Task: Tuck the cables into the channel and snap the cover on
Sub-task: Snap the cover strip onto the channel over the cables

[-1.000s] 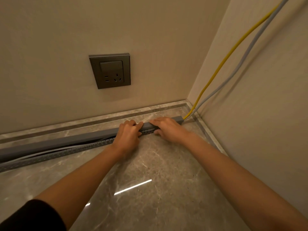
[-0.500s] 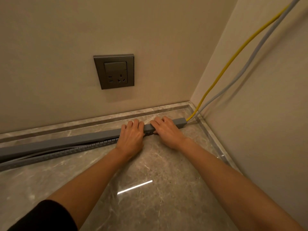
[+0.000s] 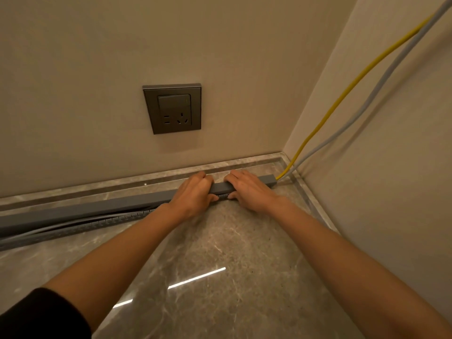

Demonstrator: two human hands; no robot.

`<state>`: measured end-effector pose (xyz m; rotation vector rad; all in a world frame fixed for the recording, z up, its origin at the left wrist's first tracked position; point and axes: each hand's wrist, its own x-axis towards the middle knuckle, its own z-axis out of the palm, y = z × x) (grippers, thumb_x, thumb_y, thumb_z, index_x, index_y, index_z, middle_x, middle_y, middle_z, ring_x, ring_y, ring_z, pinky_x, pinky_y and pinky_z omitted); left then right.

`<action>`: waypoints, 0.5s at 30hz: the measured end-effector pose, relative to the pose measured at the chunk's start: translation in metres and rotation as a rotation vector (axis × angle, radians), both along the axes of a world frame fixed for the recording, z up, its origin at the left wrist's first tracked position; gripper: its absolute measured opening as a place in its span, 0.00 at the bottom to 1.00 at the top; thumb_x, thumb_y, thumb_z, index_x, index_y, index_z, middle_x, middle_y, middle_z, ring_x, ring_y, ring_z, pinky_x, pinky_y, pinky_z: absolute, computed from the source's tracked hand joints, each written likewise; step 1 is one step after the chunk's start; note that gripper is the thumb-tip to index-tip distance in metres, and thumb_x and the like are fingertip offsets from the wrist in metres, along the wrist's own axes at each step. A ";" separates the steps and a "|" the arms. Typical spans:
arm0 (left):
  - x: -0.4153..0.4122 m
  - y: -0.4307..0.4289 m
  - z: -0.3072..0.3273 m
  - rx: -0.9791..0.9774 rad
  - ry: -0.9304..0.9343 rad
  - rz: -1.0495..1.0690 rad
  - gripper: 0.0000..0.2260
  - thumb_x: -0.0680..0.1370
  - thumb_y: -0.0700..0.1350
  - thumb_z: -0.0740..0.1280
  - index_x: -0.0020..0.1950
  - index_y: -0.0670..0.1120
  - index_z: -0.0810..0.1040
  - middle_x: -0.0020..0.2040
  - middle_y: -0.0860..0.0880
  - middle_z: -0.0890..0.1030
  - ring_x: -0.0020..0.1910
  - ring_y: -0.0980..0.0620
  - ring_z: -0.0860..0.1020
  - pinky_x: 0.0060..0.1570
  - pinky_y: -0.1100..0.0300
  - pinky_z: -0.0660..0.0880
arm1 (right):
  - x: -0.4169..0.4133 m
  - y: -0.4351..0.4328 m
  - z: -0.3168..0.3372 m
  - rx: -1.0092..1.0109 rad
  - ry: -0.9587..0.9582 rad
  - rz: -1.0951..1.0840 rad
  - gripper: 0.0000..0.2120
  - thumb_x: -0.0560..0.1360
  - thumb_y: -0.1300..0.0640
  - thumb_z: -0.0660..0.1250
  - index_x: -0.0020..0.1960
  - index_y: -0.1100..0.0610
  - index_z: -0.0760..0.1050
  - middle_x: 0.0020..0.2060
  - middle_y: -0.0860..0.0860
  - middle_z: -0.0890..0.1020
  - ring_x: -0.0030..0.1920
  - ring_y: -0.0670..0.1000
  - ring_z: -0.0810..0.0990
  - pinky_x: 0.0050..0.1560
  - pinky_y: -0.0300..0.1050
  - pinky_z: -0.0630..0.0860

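While left hand [image 3: 193, 195] and right hand [image 3: 250, 190] clasp cover [image 3: 110, 206], channel [image 3: 73, 229] gapes

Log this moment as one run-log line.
stage: snapping cover on | left hand: pinches cover | right hand: pinches cover near corner end | left stretch: cover unseated, grey cable showing

A home room corner: wall socket [image 3: 172, 108], marble floor [image 3: 220, 265].

Wall socket [image 3: 172, 108]: one. Right of it, two cables: one yellow cable [image 3: 338, 100], one grey cable [image 3: 385, 75]. Below it: one channel [image 3: 97, 207]; two hands, left hand [image 3: 193, 195] and right hand [image 3: 250, 190].
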<state>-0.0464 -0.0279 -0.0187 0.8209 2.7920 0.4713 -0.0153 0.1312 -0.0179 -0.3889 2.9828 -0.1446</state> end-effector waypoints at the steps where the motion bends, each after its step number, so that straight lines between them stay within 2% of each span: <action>1: -0.001 0.001 0.001 -0.026 0.005 -0.006 0.16 0.76 0.48 0.65 0.60 0.41 0.72 0.59 0.42 0.73 0.57 0.43 0.73 0.54 0.53 0.70 | -0.001 0.000 0.002 -0.006 -0.011 -0.006 0.16 0.76 0.56 0.64 0.61 0.59 0.69 0.60 0.56 0.73 0.59 0.57 0.72 0.61 0.51 0.68; 7: -0.007 0.007 0.008 -0.150 0.007 -0.047 0.15 0.77 0.49 0.63 0.59 0.41 0.74 0.59 0.41 0.73 0.57 0.42 0.73 0.50 0.53 0.69 | -0.009 0.000 0.006 -0.052 -0.056 -0.041 0.16 0.74 0.55 0.67 0.59 0.59 0.70 0.58 0.56 0.75 0.58 0.57 0.73 0.56 0.48 0.67; 11: -0.017 0.007 0.011 -0.137 -0.025 -0.058 0.13 0.77 0.49 0.63 0.55 0.42 0.77 0.57 0.40 0.77 0.56 0.41 0.75 0.47 0.53 0.70 | -0.014 0.003 0.005 -0.101 -0.107 -0.079 0.17 0.74 0.56 0.67 0.60 0.59 0.71 0.59 0.56 0.75 0.60 0.56 0.72 0.57 0.47 0.66; 15: -0.017 0.006 0.007 -0.128 -0.033 -0.096 0.13 0.79 0.48 0.60 0.57 0.40 0.76 0.56 0.40 0.76 0.54 0.42 0.74 0.45 0.55 0.66 | -0.020 0.005 0.003 -0.106 -0.154 -0.067 0.17 0.74 0.55 0.67 0.61 0.59 0.72 0.58 0.57 0.74 0.60 0.57 0.72 0.57 0.47 0.67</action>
